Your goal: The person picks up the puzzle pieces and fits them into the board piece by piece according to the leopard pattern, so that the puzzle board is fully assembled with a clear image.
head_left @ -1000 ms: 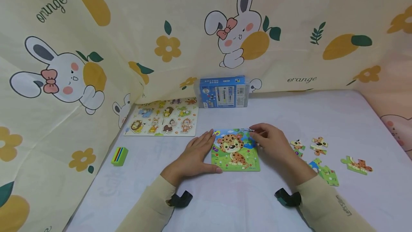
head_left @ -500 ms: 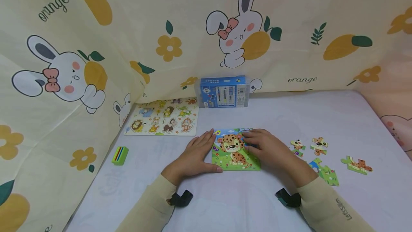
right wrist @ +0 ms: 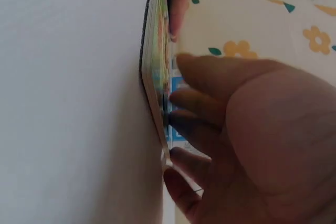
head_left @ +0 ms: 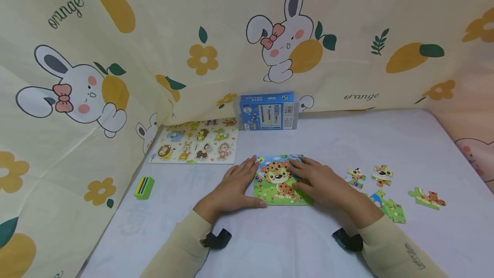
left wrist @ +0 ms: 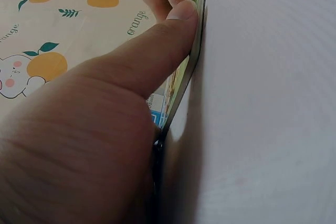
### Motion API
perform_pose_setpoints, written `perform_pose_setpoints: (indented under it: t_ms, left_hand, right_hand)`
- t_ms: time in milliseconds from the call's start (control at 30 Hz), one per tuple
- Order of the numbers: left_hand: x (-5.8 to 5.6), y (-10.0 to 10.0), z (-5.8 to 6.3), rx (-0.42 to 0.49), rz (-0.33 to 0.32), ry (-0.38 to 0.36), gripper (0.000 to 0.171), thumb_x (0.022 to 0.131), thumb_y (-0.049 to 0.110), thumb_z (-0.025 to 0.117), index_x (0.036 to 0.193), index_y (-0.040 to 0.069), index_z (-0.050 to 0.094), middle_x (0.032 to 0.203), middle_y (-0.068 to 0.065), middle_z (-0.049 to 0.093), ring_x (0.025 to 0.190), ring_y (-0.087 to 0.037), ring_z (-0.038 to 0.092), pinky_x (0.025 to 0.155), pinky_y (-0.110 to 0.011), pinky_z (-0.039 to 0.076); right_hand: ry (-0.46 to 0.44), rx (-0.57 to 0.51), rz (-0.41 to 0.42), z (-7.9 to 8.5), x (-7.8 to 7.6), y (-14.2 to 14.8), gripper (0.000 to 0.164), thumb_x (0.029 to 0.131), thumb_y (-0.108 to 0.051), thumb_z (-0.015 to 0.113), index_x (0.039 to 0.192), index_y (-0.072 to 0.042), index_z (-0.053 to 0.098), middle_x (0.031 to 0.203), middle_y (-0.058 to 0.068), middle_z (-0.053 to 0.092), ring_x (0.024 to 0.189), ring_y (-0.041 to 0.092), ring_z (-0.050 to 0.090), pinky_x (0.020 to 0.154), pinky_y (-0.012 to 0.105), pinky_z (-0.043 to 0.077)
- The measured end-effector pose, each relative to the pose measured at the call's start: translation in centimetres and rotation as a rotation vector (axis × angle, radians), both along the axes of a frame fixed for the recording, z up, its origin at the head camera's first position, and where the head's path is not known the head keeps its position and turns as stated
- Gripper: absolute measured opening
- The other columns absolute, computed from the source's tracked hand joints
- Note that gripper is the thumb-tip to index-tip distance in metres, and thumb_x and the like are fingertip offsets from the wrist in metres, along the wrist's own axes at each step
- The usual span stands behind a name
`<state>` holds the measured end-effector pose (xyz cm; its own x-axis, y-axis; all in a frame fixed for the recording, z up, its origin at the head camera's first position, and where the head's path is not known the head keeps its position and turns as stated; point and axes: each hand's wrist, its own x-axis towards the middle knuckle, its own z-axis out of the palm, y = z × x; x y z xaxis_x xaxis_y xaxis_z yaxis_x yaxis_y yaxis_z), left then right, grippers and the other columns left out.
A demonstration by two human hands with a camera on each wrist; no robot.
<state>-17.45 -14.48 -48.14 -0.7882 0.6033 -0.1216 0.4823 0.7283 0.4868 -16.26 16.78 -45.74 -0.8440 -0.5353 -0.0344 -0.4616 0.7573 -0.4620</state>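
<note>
A square jigsaw puzzle [head_left: 279,178] with a spotted leopard cub on green grass lies on the white table in the head view. My left hand [head_left: 231,190] rests along its left side, fingers straight and thumb at the lower left corner. In the left wrist view the thumb [left wrist: 181,30] lies at the board's edge. Over the puzzle's right part is my right hand [head_left: 324,179], its fingers spread on the picture and covering some of it. The right wrist view shows those fingertips [right wrist: 181,100] right at the board's face [right wrist: 160,61]. Neither hand grips anything.
Several loose puzzle pieces [head_left: 426,197] lie to the right of my right hand. A board of cartoon animals [head_left: 193,158] is at the back left, beside a blue box [head_left: 266,113]. A green striped block [head_left: 144,188] sits near the table's left edge.
My right hand has moved from the puzzle's top right corner, where its fingers were bent, onto the picture's right part, fingers now straighter. My left hand has stayed in place.
</note>
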Motion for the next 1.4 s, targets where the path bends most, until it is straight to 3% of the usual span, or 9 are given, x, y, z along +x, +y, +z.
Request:
perform_pose_setpoints:
  t_ms: [200,433,633,833,900,1000,1133,1300,1400]
  left_hand:
    - [0.0,0.1,0.1,0.005,-0.002,0.002,0.126,0.089,0.078,0.073,0.176,0.012,0.012,0.182,0.001,-0.002,0.165,-0.016,-0.003,0.130,-0.049,0.001]
    - [0.1,0.0,0.1,0.000,-0.001,-0.004,0.127,0.088,0.079,0.074,0.176,0.012,0.011,0.182,0.002,-0.002,0.165,-0.016,-0.003,0.130,-0.046,-0.001]
    - [0.1,0.0,0.1,-0.004,0.002,-0.003,0.127,0.088,0.079,0.074,0.176,0.012,0.012,0.182,0.003,-0.003,0.165,-0.015,-0.003,0.130,-0.047,0.000]
    - [0.0,0.0,0.1,-0.002,0.001,-0.001,0.126,0.088,0.078,0.074,0.176,0.012,0.012,0.182,0.001,-0.002,0.165,-0.016,-0.003,0.130,-0.049,0.000]
    - [0.1,0.1,0.1,0.003,-0.002,-0.003,0.126,0.089,0.078,0.074,0.176,0.011,0.012,0.182,0.000,-0.001,0.165,-0.017,-0.003,0.130,-0.049,0.000]
    - [0.1,0.1,0.1,0.006,-0.002,-0.009,0.126,0.089,0.078,0.074,0.175,0.010,0.012,0.182,0.000,-0.001,0.165,-0.017,-0.004,0.130,-0.049,0.000]
    - [0.2,0.2,0.2,0.009,-0.002,-0.009,0.126,0.089,0.077,0.074,0.175,0.010,0.013,0.182,0.000,-0.001,0.165,-0.017,-0.003,0.131,-0.049,0.000]
    - [0.2,0.2,0.3,0.008,-0.003,-0.006,0.125,0.089,0.076,0.075,0.175,0.010,0.014,0.182,0.000,0.000,0.165,-0.017,-0.003,0.130,-0.048,0.000]
    - [0.2,0.1,0.4,0.007,-0.004,-0.002,0.125,0.089,0.076,0.075,0.175,0.009,0.013,0.182,-0.002,0.000,0.165,-0.017,-0.003,0.130,-0.048,0.000]
  right_hand:
    - [-0.111,-0.211,-0.054,-0.2,0.4,1.0,0.063,0.110,-0.034,0.068,0.167,-0.013,0.048,0.175,0.018,0.030,0.159,0.049,0.023,0.121,0.074,0.024]
    - [-0.194,-0.415,-0.158,1.2,1.2,2.8,0.065,0.110,-0.038,0.068,0.165,-0.011,0.047,0.167,0.016,0.044,0.147,0.045,0.047,0.108,0.063,0.051]
    - [-0.177,-0.508,-0.176,1.8,1.9,5.6,0.056,0.114,-0.028,0.062,0.165,-0.013,0.047,0.161,0.015,0.052,0.139,0.042,0.054,0.106,0.065,0.048]
    - [-0.111,-0.623,-0.124,2.0,2.4,9.0,0.045,0.119,-0.015,0.043,0.163,-0.010,0.048,0.152,0.012,0.060,0.132,0.026,0.061,0.100,0.029,0.053]
    - [-0.095,-0.666,-0.102,1.9,2.4,10.0,0.045,0.120,-0.011,0.036,0.163,-0.008,0.048,0.150,0.007,0.061,0.129,0.021,0.062,0.098,0.024,0.054]
    - [-0.088,-0.708,-0.098,1.7,2.5,11.5,0.047,0.120,-0.008,0.030,0.164,-0.006,0.047,0.149,0.001,0.062,0.130,0.018,0.061,0.099,0.022,0.053]
    - [-0.088,-0.732,-0.139,1.2,2.7,13.2,0.047,0.120,-0.006,0.029,0.164,-0.005,0.045,0.149,0.007,0.061,0.132,0.018,0.060,0.100,0.020,0.051]
    - [-0.084,-0.690,-0.221,0.0,2.6,14.9,0.048,0.120,-0.010,0.034,0.166,-0.012,0.046,0.149,-0.002,0.062,0.131,0.007,0.059,0.097,0.017,0.049]
    - [-0.130,-0.635,-0.247,-0.7,2.4,15.6,0.048,0.120,-0.015,0.038,0.168,-0.011,0.041,0.151,-0.004,0.060,0.132,-0.001,0.054,0.095,0.014,0.046]
